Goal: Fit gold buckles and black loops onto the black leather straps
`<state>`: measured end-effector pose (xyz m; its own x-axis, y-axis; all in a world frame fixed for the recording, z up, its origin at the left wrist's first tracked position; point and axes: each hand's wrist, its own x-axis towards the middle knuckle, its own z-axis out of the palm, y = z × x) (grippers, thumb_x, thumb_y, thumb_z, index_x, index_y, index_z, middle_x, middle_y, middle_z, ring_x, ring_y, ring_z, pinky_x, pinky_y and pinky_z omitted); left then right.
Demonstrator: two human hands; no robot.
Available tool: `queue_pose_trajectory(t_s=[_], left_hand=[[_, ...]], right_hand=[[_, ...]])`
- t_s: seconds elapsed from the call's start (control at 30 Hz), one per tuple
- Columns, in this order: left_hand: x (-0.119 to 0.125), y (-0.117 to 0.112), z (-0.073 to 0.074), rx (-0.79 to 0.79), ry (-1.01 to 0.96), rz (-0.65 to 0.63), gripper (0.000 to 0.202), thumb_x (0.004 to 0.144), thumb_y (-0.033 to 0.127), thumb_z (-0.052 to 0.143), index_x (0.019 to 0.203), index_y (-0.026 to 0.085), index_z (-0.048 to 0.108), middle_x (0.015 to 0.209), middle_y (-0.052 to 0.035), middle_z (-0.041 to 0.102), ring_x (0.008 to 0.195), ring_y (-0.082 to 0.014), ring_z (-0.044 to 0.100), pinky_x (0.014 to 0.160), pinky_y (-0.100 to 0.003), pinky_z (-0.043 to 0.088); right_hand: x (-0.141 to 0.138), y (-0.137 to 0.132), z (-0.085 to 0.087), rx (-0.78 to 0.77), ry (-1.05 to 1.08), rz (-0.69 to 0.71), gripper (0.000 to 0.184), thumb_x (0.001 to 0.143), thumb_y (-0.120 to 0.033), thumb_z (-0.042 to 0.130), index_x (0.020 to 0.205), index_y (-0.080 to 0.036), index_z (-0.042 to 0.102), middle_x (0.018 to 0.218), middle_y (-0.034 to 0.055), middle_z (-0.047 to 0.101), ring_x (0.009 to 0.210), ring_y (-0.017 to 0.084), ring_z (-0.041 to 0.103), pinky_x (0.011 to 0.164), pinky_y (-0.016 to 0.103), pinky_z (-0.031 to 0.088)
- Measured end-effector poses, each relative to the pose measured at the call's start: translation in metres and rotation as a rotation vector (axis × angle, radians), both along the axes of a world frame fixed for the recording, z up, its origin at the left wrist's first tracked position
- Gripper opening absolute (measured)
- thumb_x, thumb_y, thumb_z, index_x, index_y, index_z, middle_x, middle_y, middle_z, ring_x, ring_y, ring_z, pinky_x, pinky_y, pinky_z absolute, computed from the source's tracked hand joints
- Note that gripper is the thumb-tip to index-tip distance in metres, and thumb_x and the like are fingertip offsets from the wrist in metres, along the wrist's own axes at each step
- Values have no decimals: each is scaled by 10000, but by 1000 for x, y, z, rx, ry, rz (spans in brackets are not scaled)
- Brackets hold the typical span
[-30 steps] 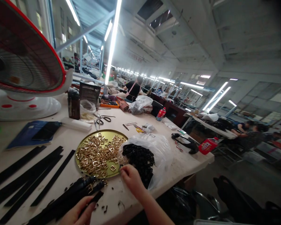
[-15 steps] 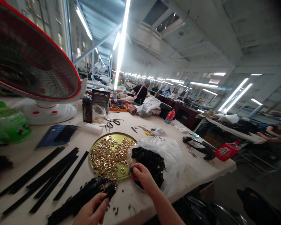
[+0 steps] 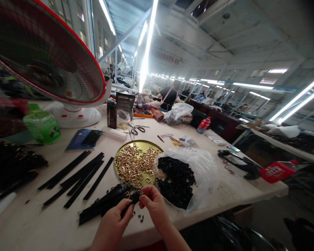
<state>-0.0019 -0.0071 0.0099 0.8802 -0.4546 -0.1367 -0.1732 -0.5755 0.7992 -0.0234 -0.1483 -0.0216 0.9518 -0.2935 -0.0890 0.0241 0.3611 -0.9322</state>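
My left hand (image 3: 119, 213) is closed on a black strap (image 3: 134, 198) near its end. The fingertips of my right hand (image 3: 154, 206) are pinched together at that same end; whatever small piece they hold is hidden. Under and beside the strap lies a bundle of black straps (image 3: 102, 205), with a few gold buckles near its far end. Just beyond sits a round gold tray (image 3: 157, 147) heaped with gold buckles (image 3: 133, 164). To the right, an open clear plastic bag (image 3: 205, 170) holds many small black loops (image 3: 176, 181).
Loose black strips (image 3: 90, 174) lie left of the tray. Farther back are a fan (image 3: 75, 116), a blue notebook (image 3: 77, 141), scissors (image 3: 138, 129) and a dark bottle (image 3: 111, 115). A black tape dispenser (image 3: 238, 162) and red jug (image 3: 277, 171) stand near the right edge.
My right hand has moved left from the bag's rim to the strap's end, meeting my left hand. The view has turned left, showing more of a dark pile at the left.
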Motion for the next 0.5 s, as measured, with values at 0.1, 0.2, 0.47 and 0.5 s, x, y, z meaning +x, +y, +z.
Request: queue_pose_trajectory(t_s=[0.1, 0.2, 0.47, 0.5], left_hand=[[1, -2, -3, 9, 10, 6, 307, 801, 402, 341, 796, 216, 585, 568, 36, 567, 557, -148, 544, 532, -206, 370], [2, -3, -6, -1, 23, 3, 298, 797, 395, 343, 797, 214, 580, 563, 37, 543, 553, -146, 530, 532, -208, 361], [2, -6, -20, -138, 167, -1, 321, 774, 454, 362, 752, 195, 550, 465, 82, 391, 449, -127, 453, 472, -209, 333], [1, -6, -21, -143, 166, -1, 325, 774, 459, 362, 750, 194, 549, 468, 83, 387, 448, -125, 448, 472, -208, 330]], right_hand=[[-2, 0, -2, 12, -22, -4, 269, 567, -219, 753, 741, -168, 554, 596, -70, 538, 511, 70, 505, 510, 201, 398], [-5, -2, -5, 50, 3, -2, 268, 565, -220, 757, 733, -163, 556, 618, -57, 562, 536, 79, 522, 550, 217, 412], [-6, 1, -19, 214, 145, 0, 298, 575, -332, 759, 716, -145, 574, 555, -41, 557, 483, 70, 491, 535, 213, 394], [-6, 1, -21, 200, 155, 4, 309, 574, -347, 758, 719, -144, 576, 548, -40, 554, 480, 71, 486, 532, 214, 392]])
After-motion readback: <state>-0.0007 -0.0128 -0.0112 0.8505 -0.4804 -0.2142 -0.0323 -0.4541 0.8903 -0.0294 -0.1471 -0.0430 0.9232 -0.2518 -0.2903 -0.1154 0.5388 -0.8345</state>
